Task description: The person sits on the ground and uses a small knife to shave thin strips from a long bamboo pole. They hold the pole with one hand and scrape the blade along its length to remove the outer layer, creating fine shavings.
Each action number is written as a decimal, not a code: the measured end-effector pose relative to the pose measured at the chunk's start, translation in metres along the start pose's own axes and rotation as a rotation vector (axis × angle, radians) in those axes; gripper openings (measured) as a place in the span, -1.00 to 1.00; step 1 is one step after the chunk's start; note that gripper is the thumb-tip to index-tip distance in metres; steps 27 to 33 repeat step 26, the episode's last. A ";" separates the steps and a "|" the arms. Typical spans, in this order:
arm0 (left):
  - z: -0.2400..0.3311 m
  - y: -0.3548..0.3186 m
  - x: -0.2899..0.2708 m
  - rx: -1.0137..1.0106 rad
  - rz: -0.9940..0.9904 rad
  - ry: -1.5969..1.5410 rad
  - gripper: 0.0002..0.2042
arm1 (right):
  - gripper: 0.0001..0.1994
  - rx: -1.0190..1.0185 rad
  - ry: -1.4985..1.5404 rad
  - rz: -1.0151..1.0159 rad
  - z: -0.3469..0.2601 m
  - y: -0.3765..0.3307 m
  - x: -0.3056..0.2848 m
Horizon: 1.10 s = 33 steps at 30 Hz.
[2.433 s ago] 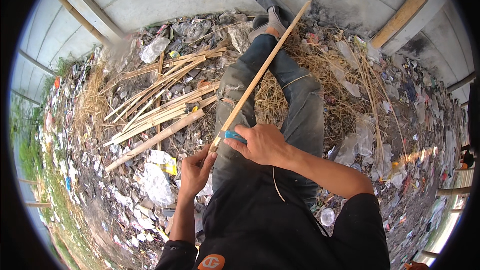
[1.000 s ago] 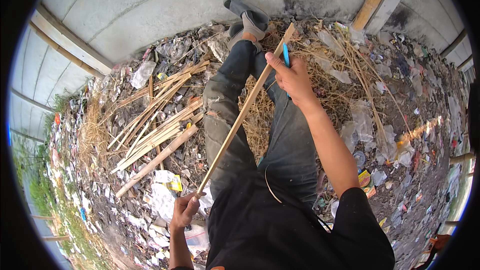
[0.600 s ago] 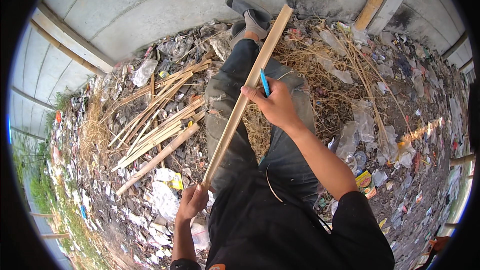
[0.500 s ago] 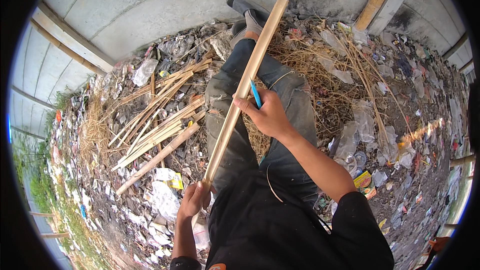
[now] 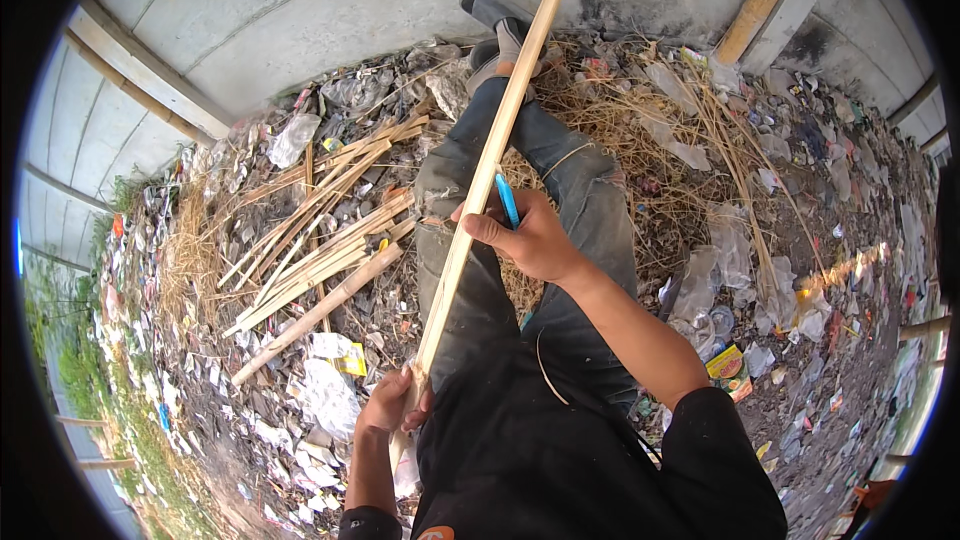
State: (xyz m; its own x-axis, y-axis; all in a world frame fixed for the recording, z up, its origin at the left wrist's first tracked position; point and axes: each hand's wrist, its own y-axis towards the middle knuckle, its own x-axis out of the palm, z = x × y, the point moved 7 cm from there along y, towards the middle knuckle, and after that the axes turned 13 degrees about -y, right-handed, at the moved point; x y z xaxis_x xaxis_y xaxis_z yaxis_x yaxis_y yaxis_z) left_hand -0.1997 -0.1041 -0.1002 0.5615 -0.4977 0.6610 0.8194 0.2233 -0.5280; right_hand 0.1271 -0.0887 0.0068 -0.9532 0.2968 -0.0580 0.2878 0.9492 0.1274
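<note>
A long split-bamboo strip (image 5: 485, 165) slants over my legs, its far end up by the wall and its near end at my waist on the left. My left hand (image 5: 388, 402) is closed round that near end. My right hand (image 5: 530, 240) grips the strip around its middle, thumb lying across it. A slim blue tool (image 5: 508, 202) with a narrow tip also sits in the right hand, its tip close to the strip's right edge. The tool's lower part is hidden by the fingers, and its kind is unclear.
Several cut bamboo strips (image 5: 320, 210) lie piled left of my legs, beside a thicker bamboo piece (image 5: 318, 315). Dry straw (image 5: 640, 180) and plastic litter (image 5: 325, 400) cover the ground. A grey panel wall (image 5: 350, 10) stands beyond my feet, with a bamboo post (image 5: 765, 0) against it.
The strip has slid slightly up and away and turned a little, so a paler side shows. My right hand sits a little lower and further left along it.
</note>
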 end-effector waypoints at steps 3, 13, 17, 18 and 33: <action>0.009 0.003 0.008 0.070 -0.006 0.102 -0.31 | -0.68 0.046 -0.003 -0.002 -0.001 -0.003 0.000; 0.058 0.026 0.075 0.476 0.287 0.701 -0.61 | -0.64 -0.047 -0.226 -0.025 -0.007 -0.010 0.017; 0.069 0.018 0.075 0.556 0.511 0.918 -0.71 | -0.53 -0.176 -0.657 0.077 -0.024 -0.031 0.018; 0.074 0.016 0.078 0.576 0.547 0.969 -0.72 | -0.51 -0.156 -0.754 0.050 -0.023 -0.039 0.022; 0.076 0.020 0.079 0.477 0.581 0.959 -0.72 | -0.45 -0.200 -1.080 -0.160 0.005 -0.055 0.050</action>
